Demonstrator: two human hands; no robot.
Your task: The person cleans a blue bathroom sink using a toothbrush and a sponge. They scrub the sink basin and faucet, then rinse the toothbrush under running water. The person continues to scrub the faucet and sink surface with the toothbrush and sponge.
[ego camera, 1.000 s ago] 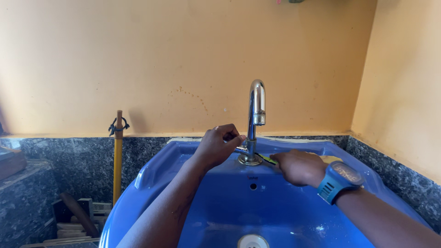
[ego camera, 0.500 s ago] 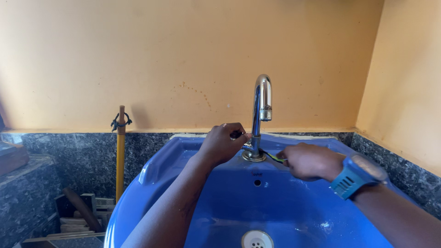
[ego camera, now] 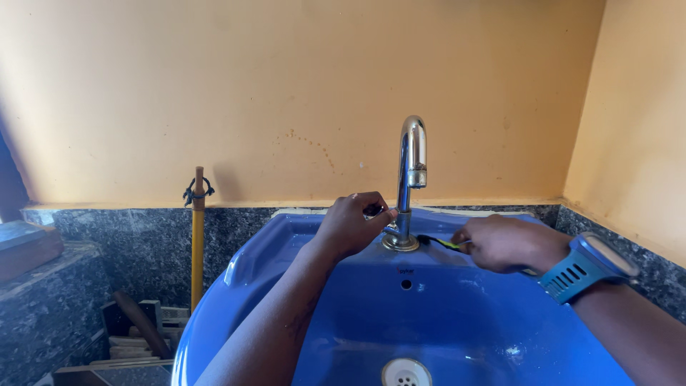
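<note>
Walls of orange plaster (ego camera: 214, 93) fill the upper view, meeting in a corner at the right, with a band of dark speckled stone (ego camera: 136, 243) beneath. A large blue sink (ego camera: 457, 314) sits against that stone, its drain (ego camera: 406, 373) at the lower edge and a small overflow hole (ego camera: 406, 284) below the tap. A yellow pole (ego camera: 197, 243) leans left of the sink, with scrap wood (ego camera: 136, 336) piled low beside it.

The chrome tap (ego camera: 409, 186) stands upright at the back of the sink, its base ring (ego camera: 400, 244) seated on the blue rim. No water runs from it.

The left hand (ego camera: 351, 227) is closed on the small dark handle (ego camera: 373, 211) at the tap's side, a narrow pinching grip. The right hand (ego camera: 504, 244), a blue watch (ego camera: 587, 267) on its wrist, is closed on a thin yellow-and-black tool (ego camera: 437, 241) whose dark tip lies just beside the base ring, on the right.

As a judgement, the work at the tap's base looks under way: the tap is already mounted and upright, while both hands are on it, so the fitting or sealing around the base appears unfinished. Whether the tool's tip touches the ring cannot be told.
</note>
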